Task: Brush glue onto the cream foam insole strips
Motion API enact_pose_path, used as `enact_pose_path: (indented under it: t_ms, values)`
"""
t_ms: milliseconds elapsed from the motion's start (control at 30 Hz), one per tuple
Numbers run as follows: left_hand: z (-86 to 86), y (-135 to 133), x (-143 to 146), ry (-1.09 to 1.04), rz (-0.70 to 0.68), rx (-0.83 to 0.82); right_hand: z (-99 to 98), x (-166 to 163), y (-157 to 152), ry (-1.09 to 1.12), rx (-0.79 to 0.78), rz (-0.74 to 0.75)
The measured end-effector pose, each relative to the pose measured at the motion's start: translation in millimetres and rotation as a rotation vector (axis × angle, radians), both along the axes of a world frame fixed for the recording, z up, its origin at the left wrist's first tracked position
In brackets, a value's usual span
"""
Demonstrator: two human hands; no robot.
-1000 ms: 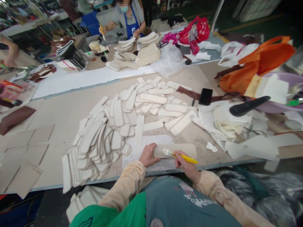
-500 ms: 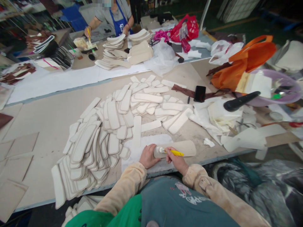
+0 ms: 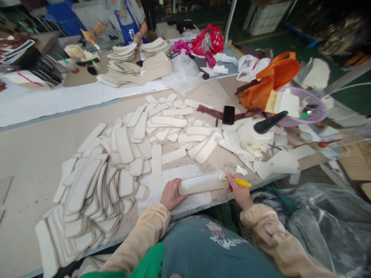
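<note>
A long beige strip [image 3: 199,182] lies near the table's front edge, its top wet and shiny with white glue. My left hand [image 3: 170,194] presses down on the strip's left end with curled fingers. My right hand [image 3: 238,190] is closed round a yellow-handled brush [image 3: 236,180], whose white bristles rest on the strip's right end. The strip sits on a white sheet [image 3: 174,185] smeared with glue.
A wide heap of cream strips [image 3: 121,154] spreads over the table [image 3: 34,154] to the left and behind. A black phone [image 3: 228,114], a black handled tool [image 3: 269,122], white scraps, an orange bag [image 3: 271,79] and a purple basin [image 3: 314,106] lie to the right. Another person works across the far table.
The brush has swept from the strip's left end to its right end, leaving glue along it. The camera has turned to the right.
</note>
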State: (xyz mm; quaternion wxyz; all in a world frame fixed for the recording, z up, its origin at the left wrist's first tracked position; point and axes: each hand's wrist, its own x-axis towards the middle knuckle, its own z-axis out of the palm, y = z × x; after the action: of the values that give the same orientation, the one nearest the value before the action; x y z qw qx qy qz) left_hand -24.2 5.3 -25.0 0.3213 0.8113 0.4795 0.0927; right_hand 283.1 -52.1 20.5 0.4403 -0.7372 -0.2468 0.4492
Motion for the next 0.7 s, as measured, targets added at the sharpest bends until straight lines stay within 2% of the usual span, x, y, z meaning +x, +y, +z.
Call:
enact_pose_path:
  t_ms: [100,200,400,533,700]
  values:
    - [-0.2,0,-1,0.005,-0.005,0.005,3.4,4,-6,-0.028,0.014,-0.020]
    - [2.8,0,-2,0.008,-0.018,-0.012,8.8,-11,-10,-0.015,0.052,0.013]
    - [6.4,1,-3,0.014,-0.021,-0.036,14.8,-76,-2,0.303,0.089,0.312]
    - [4.4,0,-3,0.001,-0.019,-0.022,9.4,-109,5,0.415,0.051,0.432]
    - [2.1,0,-3,-0.021,-0.012,0.000,-2.0,-119,5,0.416,0.002,0.438]
